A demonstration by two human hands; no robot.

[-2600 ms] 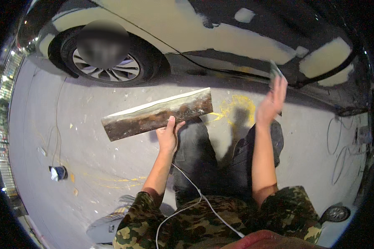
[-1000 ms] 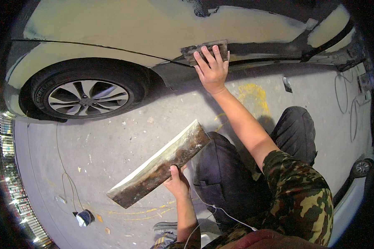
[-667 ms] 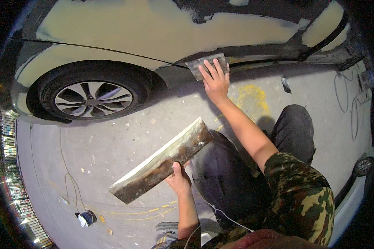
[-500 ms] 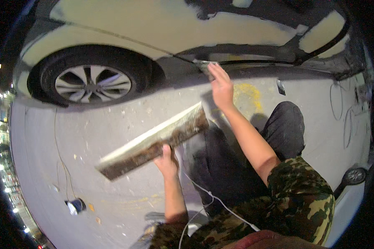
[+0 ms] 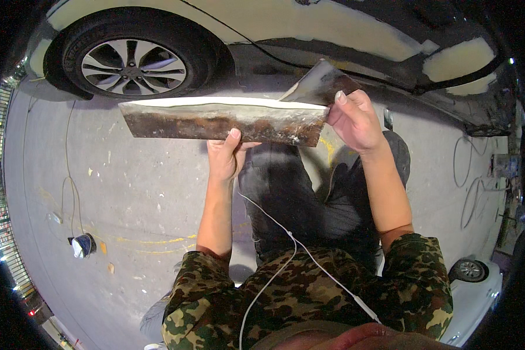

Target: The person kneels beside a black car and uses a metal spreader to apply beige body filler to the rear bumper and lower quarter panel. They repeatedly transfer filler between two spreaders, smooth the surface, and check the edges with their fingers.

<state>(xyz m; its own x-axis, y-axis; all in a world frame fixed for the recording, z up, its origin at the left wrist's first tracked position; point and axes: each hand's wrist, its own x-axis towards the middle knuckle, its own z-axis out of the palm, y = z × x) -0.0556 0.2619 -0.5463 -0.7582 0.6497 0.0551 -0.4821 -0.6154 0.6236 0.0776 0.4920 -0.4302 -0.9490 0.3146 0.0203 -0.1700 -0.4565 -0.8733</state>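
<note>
The left hand point(image 5: 224, 156) is grasping a long, dark-stained board point(image 5: 216, 125) at the middle of its lower edge, with the thumb lying on the upper face. Pale paste point(image 5: 221, 103) is running along the board's far edge. The right hand point(image 5: 359, 122) is pinching a thin, flat scraper point(image 5: 326, 79) by its near right corner, the thumb pressing on its face. The scraper is slanting beyond the board's far right corner, and its lower left end is meeting the pasted edge in view; whether they are touching, I cannot tell. Both tools are hanging above the floor point(image 5: 151, 186), between the person's dark trousers point(image 5: 286, 198) and a dark car point(image 5: 262, 49) with beige patches. The car's wheel point(image 5: 132, 69) is standing at the floor's far left corner. Toward the floor's left edge, a small can point(image 5: 83, 245) is lying beside a thin cable point(image 5: 71, 198). A white cord point(image 5: 290, 233) is hanging over the camouflage shirt point(image 5: 326, 280).
</note>
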